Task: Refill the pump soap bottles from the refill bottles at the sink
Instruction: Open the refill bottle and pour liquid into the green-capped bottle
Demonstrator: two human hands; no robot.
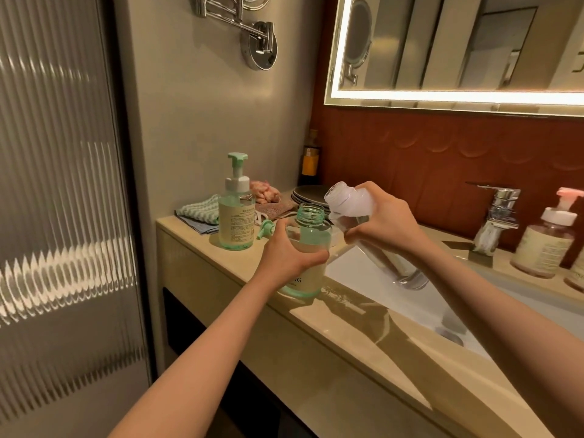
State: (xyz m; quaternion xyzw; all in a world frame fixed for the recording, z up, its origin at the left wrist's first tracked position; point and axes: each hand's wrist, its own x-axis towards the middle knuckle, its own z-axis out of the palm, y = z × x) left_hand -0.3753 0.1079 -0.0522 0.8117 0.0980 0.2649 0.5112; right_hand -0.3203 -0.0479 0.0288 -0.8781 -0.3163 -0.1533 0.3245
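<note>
The left hand (286, 251) is wrapped around a clear, green-tinted pump bottle (311, 235). The bottle stands upright on the bench (331, 330) with its threaded mouth uncovered, and pale liquid fills its lower part. Its label is mostly hidden under the fingers. The right hand (384, 216) is clamped around the middle of a clear refill bottle (350, 205), which is held aslant. The white neck end is raised just beyond the left hand, beside the open mouth, and the base hangs lower over the sink (363, 273). I cannot tell whether that neck is capped. A green pump head (264, 229) lies just behind the left hand, partly hidden. A second, capped pump bottle (236, 216) stands farther to that hand's left.
</note>
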